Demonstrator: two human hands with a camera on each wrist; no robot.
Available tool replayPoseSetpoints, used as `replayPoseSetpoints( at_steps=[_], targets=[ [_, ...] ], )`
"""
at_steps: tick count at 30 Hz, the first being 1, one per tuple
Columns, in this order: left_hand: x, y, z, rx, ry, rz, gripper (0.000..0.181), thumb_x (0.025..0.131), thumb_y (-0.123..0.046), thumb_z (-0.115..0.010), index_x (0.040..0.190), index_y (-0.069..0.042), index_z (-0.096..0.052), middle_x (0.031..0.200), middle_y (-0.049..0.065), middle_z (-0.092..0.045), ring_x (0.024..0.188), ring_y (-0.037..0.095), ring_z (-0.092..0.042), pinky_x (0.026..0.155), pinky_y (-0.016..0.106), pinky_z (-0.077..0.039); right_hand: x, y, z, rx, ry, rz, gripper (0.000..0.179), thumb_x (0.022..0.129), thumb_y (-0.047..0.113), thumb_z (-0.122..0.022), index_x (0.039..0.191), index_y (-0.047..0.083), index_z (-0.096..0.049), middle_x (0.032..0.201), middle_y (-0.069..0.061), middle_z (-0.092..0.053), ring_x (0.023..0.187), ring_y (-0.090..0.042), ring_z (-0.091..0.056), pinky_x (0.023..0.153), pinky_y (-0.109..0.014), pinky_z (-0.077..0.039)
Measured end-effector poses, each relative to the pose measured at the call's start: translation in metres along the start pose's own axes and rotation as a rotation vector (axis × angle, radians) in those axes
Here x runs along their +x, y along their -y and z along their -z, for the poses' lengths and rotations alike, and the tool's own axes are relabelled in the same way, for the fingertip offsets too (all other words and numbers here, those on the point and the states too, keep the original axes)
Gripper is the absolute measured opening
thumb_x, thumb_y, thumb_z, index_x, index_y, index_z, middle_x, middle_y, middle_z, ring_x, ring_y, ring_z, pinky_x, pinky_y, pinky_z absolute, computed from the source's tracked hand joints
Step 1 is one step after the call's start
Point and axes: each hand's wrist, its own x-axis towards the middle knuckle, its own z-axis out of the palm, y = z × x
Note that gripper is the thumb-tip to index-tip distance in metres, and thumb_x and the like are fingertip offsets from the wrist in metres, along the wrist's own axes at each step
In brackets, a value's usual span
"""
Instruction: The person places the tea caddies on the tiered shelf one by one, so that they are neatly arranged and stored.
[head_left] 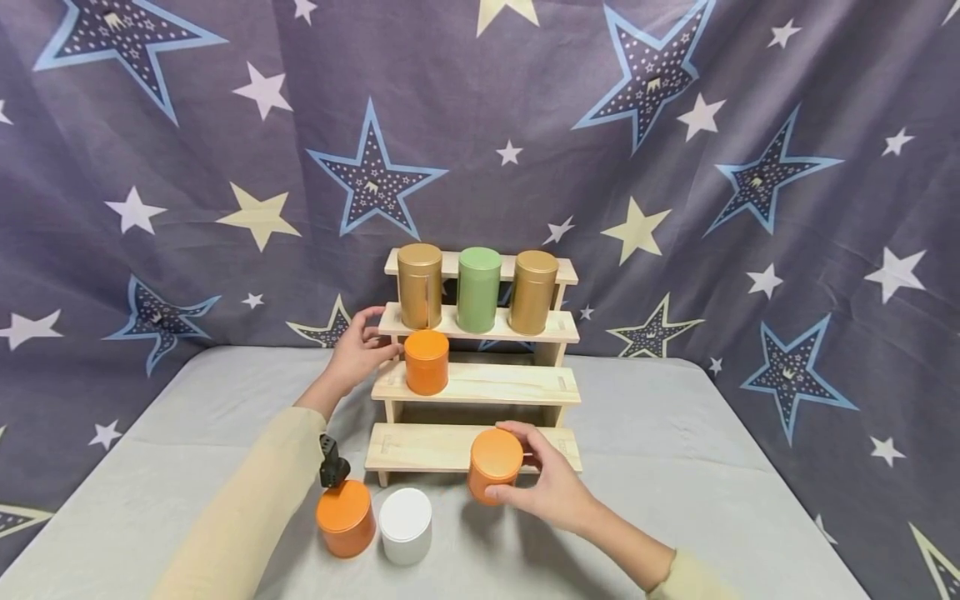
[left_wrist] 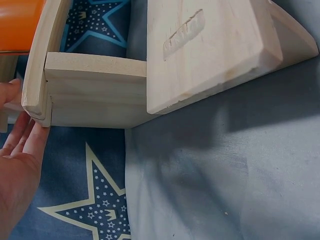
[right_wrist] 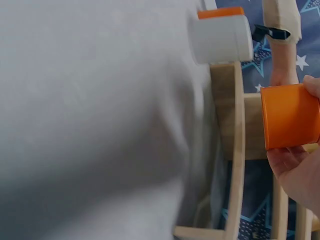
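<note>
My right hand (head_left: 551,479) grips a short orange tin (head_left: 497,462) between thumb and fingers, held in front of the lowest step of a wooden tiered rack (head_left: 480,383). In the right wrist view, the same orange tin (right_wrist: 290,116) lies on its side relative to the camera, with fingers beneath it. My left hand (head_left: 360,350) holds the rack's left end, thumb and fingers on either side of a board end (left_wrist: 37,100). Beside that thumb, another orange tin (head_left: 427,363) stands on the second step from the bottom.
On the third step stand two tall gold tins (head_left: 420,287) with a tall green tin (head_left: 478,290) between them. A third orange tin (head_left: 346,521) and a white tin (head_left: 406,527) stand on the grey cloth (head_left: 660,500) in front. Behind hangs a star-patterned curtain (head_left: 465,83).
</note>
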Motion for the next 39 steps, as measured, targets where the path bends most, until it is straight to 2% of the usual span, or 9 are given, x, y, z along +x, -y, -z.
replayPoseSetpoints(
  at_steps=[8, 17, 19, 23, 26, 29, 34, 39],
  targets=[
    [0.0, -0.002, 0.0, 0.001, 0.002, 0.02, 0.073, 0.084, -0.004, -0.066, 0.143, -0.014, -0.023, 0.131, 0.024, -0.05, 0.122, 0.037, -0.05, 0.098, 0.043, -0.045, 0.015, 0.01, 0.018, -0.039, -0.069, 0.02, 0.069, 0.071, 0.018, -0.082, 0.13, 0.014, -0.047, 0.114, -0.005, -0.061, 0.101, -0.006, -0.056, 0.087, -0.026, -0.049],
    [0.0, -0.002, 0.001, 0.001, 0.0, 0.018, 0.074, 0.084, -0.003, -0.066, 0.143, -0.015, -0.023, 0.13, 0.024, -0.051, 0.121, 0.037, -0.051, 0.098, 0.045, -0.044, 0.028, 0.009, 0.03, -0.057, -0.107, -0.037, 0.073, 0.07, 0.016, -0.082, 0.133, 0.01, -0.045, 0.118, -0.007, -0.06, 0.099, -0.014, -0.059, 0.087, -0.024, -0.049],
    [0.0, -0.001, 0.001, 0.001, 0.0, 0.018, 0.074, 0.084, -0.003, -0.066, 0.143, -0.015, -0.024, 0.129, 0.024, -0.051, 0.121, 0.037, -0.052, 0.098, 0.045, -0.044, 0.03, 0.019, 0.031, -0.057, -0.114, -0.058, 0.072, 0.071, 0.013, -0.082, 0.133, 0.008, -0.045, 0.118, -0.01, -0.06, 0.099, -0.017, -0.06, 0.086, -0.024, -0.049],
    [0.0, -0.001, 0.001, -0.007, 0.001, 0.016, 0.073, 0.084, -0.003, -0.066, 0.143, -0.015, -0.024, 0.129, 0.024, -0.052, 0.121, 0.037, -0.051, 0.098, 0.045, -0.044, 0.04, 0.021, 0.031, -0.061, -0.124, -0.084, 0.072, 0.071, 0.009, -0.081, 0.133, 0.007, -0.045, 0.118, -0.012, -0.06, 0.099, -0.018, -0.059, 0.086, -0.025, -0.049],
    [0.0, 0.0, 0.001, -0.011, 0.002, 0.015, 0.073, 0.084, -0.002, -0.065, 0.143, -0.014, -0.024, 0.129, 0.024, -0.052, 0.121, 0.037, -0.051, 0.098, 0.044, -0.044, 0.049, 0.012, 0.03, -0.06, -0.123, -0.088, 0.074, 0.071, 0.008, -0.08, 0.135, 0.007, -0.043, 0.118, -0.013, -0.059, 0.1, -0.019, -0.058, 0.087, -0.03, -0.049],
    [0.0, 0.0, 0.001, -0.012, 0.002, 0.017, 0.073, 0.084, -0.002, -0.066, 0.143, -0.014, -0.024, 0.128, 0.024, -0.052, 0.121, 0.037, -0.051, 0.098, 0.045, -0.044, 0.057, 0.011, 0.029, -0.058, -0.122, -0.096, 0.074, 0.072, 0.009, -0.08, 0.136, 0.008, -0.041, 0.119, -0.014, -0.059, 0.101, -0.023, -0.058, 0.088, -0.035, -0.049],
    [0.0, 0.0, 0.0, -0.011, 0.002, 0.013, 0.073, 0.084, -0.003, -0.066, 0.143, -0.014, -0.024, 0.128, 0.025, -0.052, 0.121, 0.037, -0.051, 0.098, 0.045, -0.044, 0.071, 0.01, 0.027, -0.055, -0.134, -0.104, 0.073, 0.073, 0.013, -0.08, 0.135, 0.011, -0.043, 0.115, -0.011, -0.059, 0.098, -0.02, -0.058, 0.085, -0.029, -0.05],
    [0.0, 0.0, 0.001, -0.015, 0.001, 0.013, 0.073, 0.084, -0.003, -0.066, 0.143, -0.014, -0.024, 0.128, 0.025, -0.052, 0.121, 0.037, -0.051, 0.098, 0.045, -0.044, 0.084, 0.007, 0.025, -0.008, -0.143, -0.119, 0.071, 0.072, 0.013, -0.08, 0.134, 0.013, -0.044, 0.113, -0.011, -0.057, 0.095, -0.021, -0.057, 0.083, -0.031, -0.052]
  ],
)
